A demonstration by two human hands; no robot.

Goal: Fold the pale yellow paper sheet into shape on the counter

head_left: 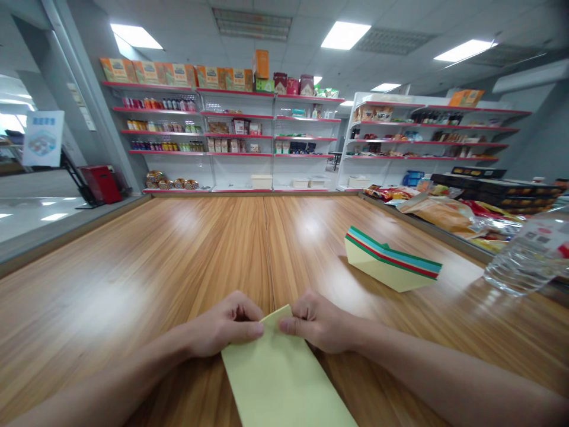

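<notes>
A sheet of pale yellow paper (288,379) runs from the bottom of the view up to both hands. My left hand (226,325) pinches its far left corner between thumb and curled fingers. Close by on the right, my right hand (322,322) grips the far edge, its thumb lying on top of the sheet. The edge between the two thumbs looks folded or raised. Beyond my right hand, a folded paper boat (391,264) in the same pale yellow stands on the wooden table, with green, blue and red stripes along its rim.
The wooden table (213,237) has a seam down its middle. At right lie a clear plastic bottle (518,261), snack bags (444,213) and stacked black boxes (498,187). Shelves of goods (240,133) line the back; a red box (101,182) stands on the floor at left.
</notes>
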